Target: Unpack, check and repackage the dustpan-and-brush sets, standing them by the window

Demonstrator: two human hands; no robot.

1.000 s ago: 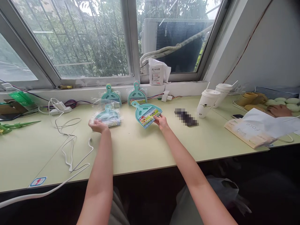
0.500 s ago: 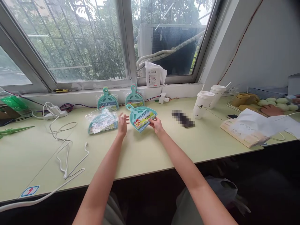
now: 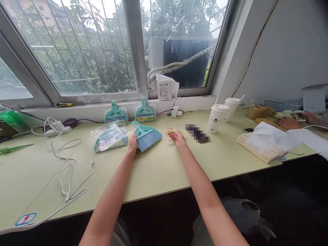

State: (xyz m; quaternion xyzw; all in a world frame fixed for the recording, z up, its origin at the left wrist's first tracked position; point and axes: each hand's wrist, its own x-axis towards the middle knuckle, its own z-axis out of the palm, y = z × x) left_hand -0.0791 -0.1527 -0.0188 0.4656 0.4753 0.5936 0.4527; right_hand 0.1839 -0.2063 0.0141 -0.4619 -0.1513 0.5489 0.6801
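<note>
My left hand is closed on the left edge of a turquoise dustpan with a blue-bristled brush set in it, its handle pointing up and away. No card covers its bristles. To the right, my right hand is at a thin colourful label card, seen almost edge-on; the fingers reach left and the card appears held by the thumb. Left of the dustpan lies another turquoise set under crumpled clear plastic. Two more wrapped dustpan sets, one on the left and one on the right, lean against the wall below the window.
A blurred-out dark object lies right of my right hand. Beyond it stand two white cups and a tissue pack. White cables and a power strip occupy the left. Another person's hand is at far right.
The label card has come off the dustpan and moved right with my right hand. My left hand, open beside the dustpan before, now grips its left edge. The view has shifted slightly.
</note>
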